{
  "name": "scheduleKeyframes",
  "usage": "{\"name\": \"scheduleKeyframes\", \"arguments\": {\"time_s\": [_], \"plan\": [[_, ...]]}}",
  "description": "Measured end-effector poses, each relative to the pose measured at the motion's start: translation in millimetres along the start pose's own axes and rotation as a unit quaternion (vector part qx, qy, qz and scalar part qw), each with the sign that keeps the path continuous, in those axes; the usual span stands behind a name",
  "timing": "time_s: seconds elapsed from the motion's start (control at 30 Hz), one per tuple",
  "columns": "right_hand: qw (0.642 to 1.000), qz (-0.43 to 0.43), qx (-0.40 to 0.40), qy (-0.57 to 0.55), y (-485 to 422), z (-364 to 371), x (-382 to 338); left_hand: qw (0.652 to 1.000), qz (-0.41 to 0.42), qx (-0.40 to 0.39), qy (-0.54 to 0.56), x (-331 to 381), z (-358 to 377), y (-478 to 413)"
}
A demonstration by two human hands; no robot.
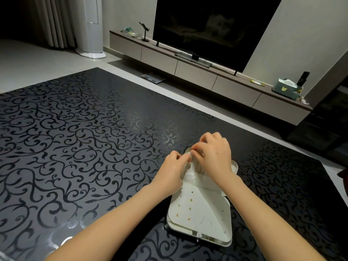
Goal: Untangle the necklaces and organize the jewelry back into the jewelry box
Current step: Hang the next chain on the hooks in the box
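A white jewelry box [224, 240] lies open on the black patterned table [75, 147], at the near right. Its near half is a white panel [203, 206] with several small gold earrings pinned to it. Over the far half, my left hand [172, 169] and my right hand [214, 153] meet, fingertips pinching a thin necklace chain [190, 162] at the top edge of the box. Thin chains hang down the far panel between my hands, partly hidden by my fingers.
The table's far edge runs diagonally across the view, with pale floor beyond. A low TV cabinet [197, 70] with a large dark screen stands behind, and a bathroom scale [153, 78] lies on the floor. A white tower fan [92, 27] is at the far left.
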State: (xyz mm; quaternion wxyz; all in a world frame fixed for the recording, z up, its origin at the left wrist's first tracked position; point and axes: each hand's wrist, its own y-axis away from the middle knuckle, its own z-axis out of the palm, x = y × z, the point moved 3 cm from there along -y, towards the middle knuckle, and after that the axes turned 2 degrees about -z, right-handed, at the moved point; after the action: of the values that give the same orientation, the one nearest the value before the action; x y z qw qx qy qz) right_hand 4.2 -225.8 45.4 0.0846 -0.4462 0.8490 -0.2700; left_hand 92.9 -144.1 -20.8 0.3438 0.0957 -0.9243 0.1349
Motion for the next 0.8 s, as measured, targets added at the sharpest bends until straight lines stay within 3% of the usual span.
{"name": "scheduleKeyframes", "arguments": {"time_s": [0.2, 0.4, 0.6, 0.8], "plan": [[0.990, -0.017, 0.101, 0.099, 9.6, 6.4, -9.9, 1.000, 0.005, 0.005, 0.006, -1.7, 1.1, 1.2], [0.981, 0.043, 0.121, 0.143, 13.5, 10.6, -14.7, 1.000, 0.010, 0.013, 0.026, -5.0, 3.3, 3.9], [0.980, 0.169, 0.103, 0.022, 13.8, 12.5, -4.2, 0.999, 0.014, 0.015, 0.043, -7.4, 4.3, 4.2], [0.986, 0.134, 0.084, -0.058, 14.3, 15.1, 0.5, 0.999, 0.017, 0.016, 0.043, -13.0, 4.5, 7.8]]}}
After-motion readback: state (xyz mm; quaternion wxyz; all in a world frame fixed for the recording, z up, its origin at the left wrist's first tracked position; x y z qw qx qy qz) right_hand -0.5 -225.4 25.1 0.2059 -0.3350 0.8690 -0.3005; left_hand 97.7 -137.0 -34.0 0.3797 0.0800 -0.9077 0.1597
